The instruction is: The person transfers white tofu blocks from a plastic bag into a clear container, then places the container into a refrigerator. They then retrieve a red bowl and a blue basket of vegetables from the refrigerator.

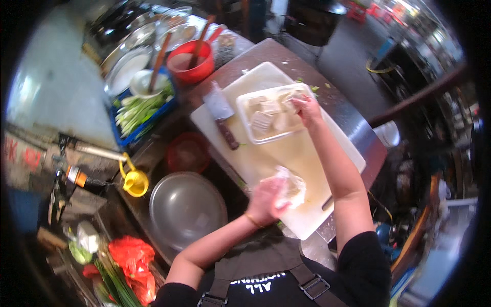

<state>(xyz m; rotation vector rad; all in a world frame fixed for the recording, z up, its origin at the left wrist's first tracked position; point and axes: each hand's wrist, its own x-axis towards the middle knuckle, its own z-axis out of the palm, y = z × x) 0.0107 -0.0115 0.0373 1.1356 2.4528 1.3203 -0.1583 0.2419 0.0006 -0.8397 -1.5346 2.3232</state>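
My left hand (270, 197) holds a crumpled clear plastic bag (297, 190) over the near part of a white cutting board (230, 165). With my right hand (307, 109) I reach over the far right corner of a rectangular plastic tub (268, 141), my fingertips on something pale, possibly plastic or a piece of the contents. Inside the tub lie pale blocks, perhaps tofu, one of them with sliced grooves (261, 122). A cleaver (220, 109) with a brown wooden handle rests on the board, left of the tub.
On the left, a blue basket (134, 136) holds cut greens (140, 113) and a white bowl (147, 82). Beyond it stands a red pot (191, 63). A large metal bowl (188, 211) sits left of the board, near a yellow plastic funnel (135, 183). Green scraps lie beyond the tub.
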